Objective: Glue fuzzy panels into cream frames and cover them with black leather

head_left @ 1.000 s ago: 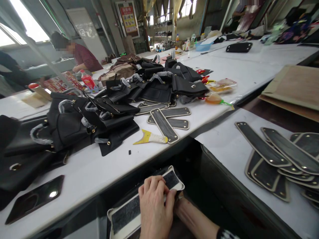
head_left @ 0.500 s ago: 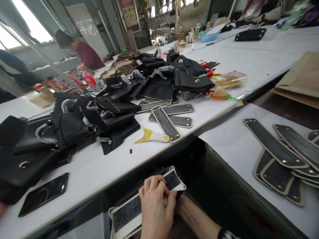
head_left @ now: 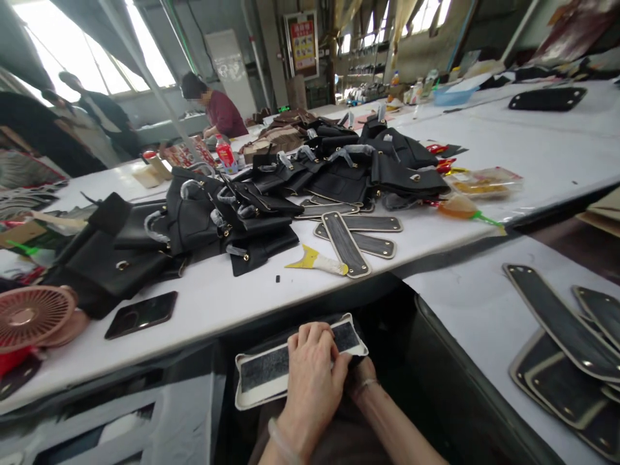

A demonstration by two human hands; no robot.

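Note:
In my lap is a long black bag piece [head_left: 264, 370] with a cream border and raised cream edges, its dark rectangular panel facing up. My left hand [head_left: 312, 361] lies across its middle, with fingers bent over the far edge and the thumb pressed in near the right end. Beneath the right end is my right hand [head_left: 361, 373], its fingers mostly hidden by the piece and by my left hand. On the table ahead are a yellow and white cutout tool [head_left: 317, 259] and dark strips with pale edges and studs [head_left: 346, 244].
Several black handbags [head_left: 194, 219] are heaped along the white table [head_left: 232, 310]. A phone [head_left: 140, 314] and a pink fan [head_left: 39, 316] sit at left. More studded strips [head_left: 562, 323] are stacked on the right table. A co-worker [head_left: 223, 113] bends over the far side.
The view has swung left, bringing the pink fan and more people into sight. Both hands stay on the bag piece in nearly the same hold.

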